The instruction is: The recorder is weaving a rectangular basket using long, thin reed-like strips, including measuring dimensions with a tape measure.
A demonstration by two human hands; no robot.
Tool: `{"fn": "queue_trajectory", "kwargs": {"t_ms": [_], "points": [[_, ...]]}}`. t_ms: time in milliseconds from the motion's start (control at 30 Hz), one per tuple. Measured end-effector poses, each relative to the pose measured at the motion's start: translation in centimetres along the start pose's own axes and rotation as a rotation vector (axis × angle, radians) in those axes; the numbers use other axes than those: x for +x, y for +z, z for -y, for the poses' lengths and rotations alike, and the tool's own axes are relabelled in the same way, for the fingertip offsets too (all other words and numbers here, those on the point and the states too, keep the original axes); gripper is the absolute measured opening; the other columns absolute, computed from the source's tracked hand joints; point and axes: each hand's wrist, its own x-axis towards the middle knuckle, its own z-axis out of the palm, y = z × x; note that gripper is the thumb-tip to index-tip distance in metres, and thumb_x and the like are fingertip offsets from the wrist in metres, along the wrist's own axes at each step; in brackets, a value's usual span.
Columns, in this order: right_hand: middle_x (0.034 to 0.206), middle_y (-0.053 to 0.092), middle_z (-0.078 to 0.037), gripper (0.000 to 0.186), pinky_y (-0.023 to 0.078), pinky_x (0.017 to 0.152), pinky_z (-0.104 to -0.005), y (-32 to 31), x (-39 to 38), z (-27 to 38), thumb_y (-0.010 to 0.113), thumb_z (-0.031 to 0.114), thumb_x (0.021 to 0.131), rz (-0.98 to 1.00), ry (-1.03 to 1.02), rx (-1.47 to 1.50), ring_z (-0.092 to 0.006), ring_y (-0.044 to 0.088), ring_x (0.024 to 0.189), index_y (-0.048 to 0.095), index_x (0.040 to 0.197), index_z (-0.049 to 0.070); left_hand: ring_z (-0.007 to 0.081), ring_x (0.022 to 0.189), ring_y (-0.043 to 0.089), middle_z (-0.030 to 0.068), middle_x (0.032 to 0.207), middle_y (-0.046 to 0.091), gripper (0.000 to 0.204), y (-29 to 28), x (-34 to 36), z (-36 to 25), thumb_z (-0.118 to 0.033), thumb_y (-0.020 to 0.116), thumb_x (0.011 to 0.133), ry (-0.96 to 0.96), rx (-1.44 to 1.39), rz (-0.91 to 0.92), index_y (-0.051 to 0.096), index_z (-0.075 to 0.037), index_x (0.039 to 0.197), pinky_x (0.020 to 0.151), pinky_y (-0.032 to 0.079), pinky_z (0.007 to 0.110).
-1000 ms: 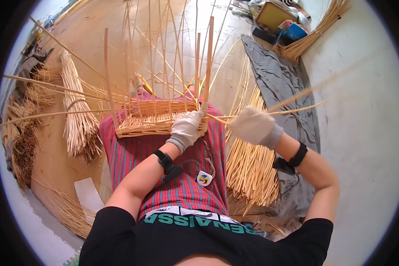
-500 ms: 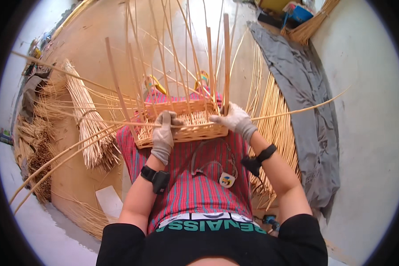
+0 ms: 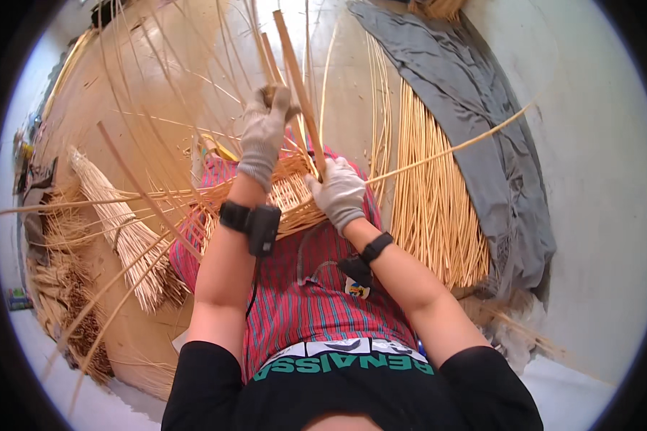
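Observation:
A half-woven wicker basket (image 3: pixel 295 197) rests on my lap over red striped cloth (image 3: pixel 323 302), with many long upright stakes rising from its rim. My left hand (image 3: pixel 264 133), in a grey glove, is raised above the basket and closed around a bunch of the upright stakes (image 3: pixel 266 68). My right hand (image 3: pixel 340 190), also gloved, sits at the basket's right rim and grips a thin willow rod (image 3: pixel 453 147) that runs out to the right, beside a flat wooden stake (image 3: pixel 295 79).
A pile of pale willow rods (image 3: pixel 431 194) lies on the floor to my right, partly on a grey cloth (image 3: pixel 482 115). A tied bundle of rods (image 3: pixel 126 230) and darker plant material (image 3: pixel 65 287) lie to my left. Wooden floor surrounds me.
My left hand rose from the basket's front rim and gathered upright stakes above it. My right hand stayed at the right rim. The view tilted, bringing the basket closer.

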Motion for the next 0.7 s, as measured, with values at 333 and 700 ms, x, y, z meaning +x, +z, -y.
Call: {"fn": "queue_trajectory", "kwargs": {"t_ms": [333,700], "points": [[0.084,0.066,-0.007,0.007,0.058,0.060,-0.0416,2.5,1.2,-0.6,0.061,0.020,0.093,-0.213,0.049,-0.064,-0.0247,0.072,0.077,0.067,0.095,0.019,0.0183,0.121,0.059,0.0115,0.130,0.064,0.067,2.8,-1.3,2.6,-0.051,0.057,0.106,-0.220,0.066,0.241,0.050,0.001,0.148,0.103,0.047,0.035],[0.106,0.071,-0.010,0.044,0.059,0.080,-0.0399,-3.6,-1.9,-3.3,0.080,0.022,0.085,-0.357,-0.324,0.565,-0.0286,0.070,0.099,0.064,0.124,0.010,0.0176,0.081,0.067,0.0075,0.094,0.068,0.027,-5.6,-20.3,-0.1,-0.012,0.055,0.107,-0.463,0.209,0.337,0.062,0.002,0.129,0.078,0.057,0.031]]}}
